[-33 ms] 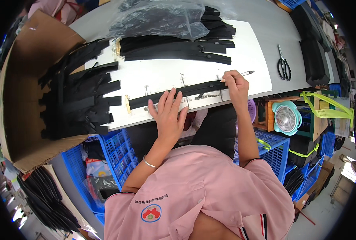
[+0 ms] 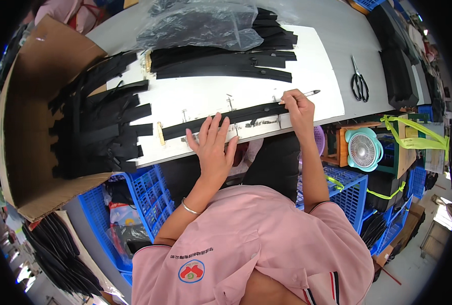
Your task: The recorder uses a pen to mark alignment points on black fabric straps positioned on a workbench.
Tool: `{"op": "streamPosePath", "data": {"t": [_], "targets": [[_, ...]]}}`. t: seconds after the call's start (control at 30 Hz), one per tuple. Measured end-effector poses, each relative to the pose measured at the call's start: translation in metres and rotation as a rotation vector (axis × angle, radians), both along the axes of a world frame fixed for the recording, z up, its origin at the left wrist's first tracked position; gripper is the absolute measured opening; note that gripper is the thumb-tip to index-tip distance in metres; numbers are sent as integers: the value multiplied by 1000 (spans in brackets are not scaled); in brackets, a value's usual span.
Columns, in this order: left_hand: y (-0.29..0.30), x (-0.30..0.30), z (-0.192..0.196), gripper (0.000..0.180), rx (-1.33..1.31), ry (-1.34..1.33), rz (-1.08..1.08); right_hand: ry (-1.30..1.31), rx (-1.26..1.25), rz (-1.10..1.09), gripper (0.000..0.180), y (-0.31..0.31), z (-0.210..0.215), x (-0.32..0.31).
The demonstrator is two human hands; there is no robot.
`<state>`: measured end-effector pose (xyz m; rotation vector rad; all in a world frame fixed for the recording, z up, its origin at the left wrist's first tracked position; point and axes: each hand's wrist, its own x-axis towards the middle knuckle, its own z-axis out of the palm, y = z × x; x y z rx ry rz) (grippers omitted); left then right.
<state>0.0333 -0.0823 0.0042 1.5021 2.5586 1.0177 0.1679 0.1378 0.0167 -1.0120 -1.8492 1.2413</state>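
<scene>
the left hand (image 2: 213,145) lies flat and open on a black strap (image 2: 226,118); the right hand (image 2: 298,105) grips a pen (image 2: 311,93) at its end.

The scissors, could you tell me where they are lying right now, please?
In the head view the scissors lie on the grey table at the person's right, just past the right edge of the white board, beyond the right hand holding a pen.

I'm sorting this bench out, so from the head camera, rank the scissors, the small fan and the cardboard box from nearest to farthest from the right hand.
From the right hand, which holds a pen on the white board:
1. Scissors, on the grey table to its right, slightly farther up.
2. Small fan, below the table edge, lower right; close to the scissors' distance, hard to separate.
3. Cardboard box, far left, clearly farthest.
</scene>
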Motion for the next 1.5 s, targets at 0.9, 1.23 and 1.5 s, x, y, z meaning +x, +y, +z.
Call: {"op": "streamPosePath", "data": {"t": [0.9,1.23,1.5], "targets": [[108,30,-1,12,210,-80,-115,-78,222,157,17,8,-18,9],[65,27,4,49,65,-52,-126,39,50,129,21,7,-15,19],[82,-18,-4,43,32,-58,-185,244,31,-28,16,0,-26,17]]}}
